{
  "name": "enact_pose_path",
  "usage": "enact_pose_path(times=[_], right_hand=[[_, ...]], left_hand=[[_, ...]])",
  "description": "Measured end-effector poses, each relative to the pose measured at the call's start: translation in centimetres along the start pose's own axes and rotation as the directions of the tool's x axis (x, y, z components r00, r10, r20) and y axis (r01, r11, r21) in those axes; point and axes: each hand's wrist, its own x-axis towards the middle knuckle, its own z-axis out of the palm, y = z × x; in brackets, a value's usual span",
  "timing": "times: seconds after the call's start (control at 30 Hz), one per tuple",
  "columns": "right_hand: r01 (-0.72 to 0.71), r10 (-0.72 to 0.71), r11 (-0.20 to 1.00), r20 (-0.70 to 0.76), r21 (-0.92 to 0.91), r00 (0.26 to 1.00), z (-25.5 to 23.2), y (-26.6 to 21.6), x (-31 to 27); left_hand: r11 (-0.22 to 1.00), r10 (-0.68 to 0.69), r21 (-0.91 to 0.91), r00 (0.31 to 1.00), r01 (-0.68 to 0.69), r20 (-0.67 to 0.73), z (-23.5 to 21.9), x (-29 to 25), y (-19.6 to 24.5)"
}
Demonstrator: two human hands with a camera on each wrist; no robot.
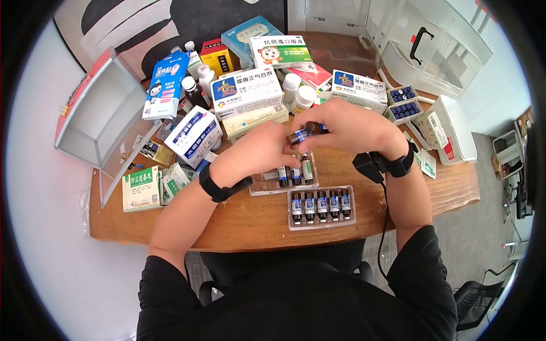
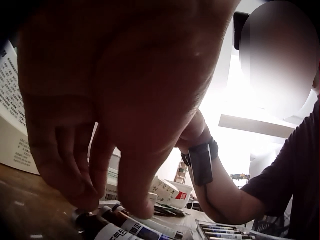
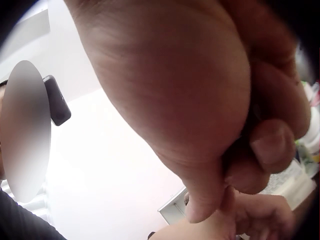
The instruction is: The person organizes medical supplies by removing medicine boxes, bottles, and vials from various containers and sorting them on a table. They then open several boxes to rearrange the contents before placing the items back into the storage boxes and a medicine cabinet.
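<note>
In the head view my right hand [image 1: 350, 128] grips small brown glass vials [image 1: 298, 136] with blue and white labels, held above a clear plastic tray [image 1: 263, 186]. Its curled fingers fill the right wrist view, where the vials are hidden. Beside it, my left hand [image 1: 264, 148] reaches down over that tray, thumb and fingertips pinching at the dark cap end of a vial [image 2: 117, 216]. More labelled vials lie in this tray, one with a green-and-white label [image 1: 307, 169]. Nearer me, a second clear tray [image 1: 321, 224] holds a row of several blue-labelled vials [image 1: 322, 206].
Medicine boxes [image 1: 247, 91] and white bottles [image 1: 304, 98] crowd the table behind my hands. An open box of dark-capped vials [image 1: 404, 109] stands right, by a white bin [image 1: 458, 128]. A clear-fronted case [image 1: 108, 108] stands left. A cable [image 1: 387, 227] hangs from my right wrist.
</note>
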Motion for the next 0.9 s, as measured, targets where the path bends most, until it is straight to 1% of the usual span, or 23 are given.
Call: enact_pose_path(times=[0.03,0.07,0.13,0.27,0.37,0.43,0.47,0.53,0.57,0.63,0.67,0.73,0.8,0.87,0.9], right_hand=[[0.004,-0.004,1.000,0.026,0.007,1.000,0.1,0.0,0.0],[0.003,-0.003,1.000,0.027,0.007,1.000,0.2,0.0,0.1],[0.020,-0.019,1.000,0.043,-0.021,0.999,0.4,0.1,0.3],[0.046,-0.044,0.998,0.030,-0.047,0.999,0.9,0.4,0.4],[0.037,-0.036,0.999,0.032,-0.022,0.999,0.7,0.0,0.4],[-0.027,0.027,1.000,0.084,-0.005,0.996,0.4,-0.4,0.5],[-0.027,0.028,1.000,0.081,-0.011,0.996,0.3,-0.4,0.5],[-0.034,0.038,0.998,0.089,-0.046,0.995,0.4,-0.4,0.5],[-0.034,0.038,0.998,0.089,-0.048,0.995,0.5,-0.4,0.5],[-0.093,0.096,0.995,0.113,-0.032,0.989,0.4,-0.3,0.7],[-0.090,0.093,0.995,0.106,-0.040,0.990,0.4,-0.2,0.8],[-0.083,0.085,0.996,0.103,-0.027,0.991,0.9,0.1,0.8],[-0.086,0.090,0.995,0.096,-0.043,0.991,1.1,0.1,1.0],[-0.130,0.135,0.989,0.078,-0.063,0.988,1.3,0.1,1.2],[-0.130,0.135,0.989,0.077,-0.064,0.988,1.4,0.2,1.2]], left_hand=[[0.998,-0.012,-0.054,1.000,0.010,-0.026,-0.1,-0.2,0.4],[0.998,-0.012,-0.055,1.000,0.010,-0.025,0.5,0.1,-0.3],[0.987,0.075,-0.131,0.990,-0.090,-0.118,2.3,0.7,-2.5],[0.980,0.039,-0.190,0.993,-0.060,-0.116,2.5,0.6,-2.2],[0.985,0.049,-0.155,0.990,-0.070,-0.132,2.3,0.6,-1.8],[0.981,0.060,-0.180,0.994,-0.076,-0.095,2.0,0.6,-1.9],[0.981,0.064,-0.178,0.993,-0.081,-0.099,1.5,0.6,-1.7],[0.995,0.031,-0.092,0.999,-0.033,-0.020,0.4,0.4,-1.0],[0.995,0.033,-0.092,0.999,-0.035,-0.022,-0.2,0.2,-0.9],[0.993,0.115,-0.027,0.986,-0.119,-0.124,-2.0,-0.3,-0.7],[0.992,0.121,-0.019,0.984,-0.125,-0.130,-2.9,-0.8,-0.7],[0.938,0.232,-0.266,0.973,-0.223,0.004,-4.3,-2.0,-0.6],[0.935,0.235,-0.274,0.972,-0.224,0.008,-4.5,-2.5,0.0],[0.967,0.158,-0.193,0.986,-0.166,-0.058,-4.2,-2.3,0.7],[0.970,0.136,-0.193,0.987,-0.151,-0.085,-4.0,-2.2,0.8]])
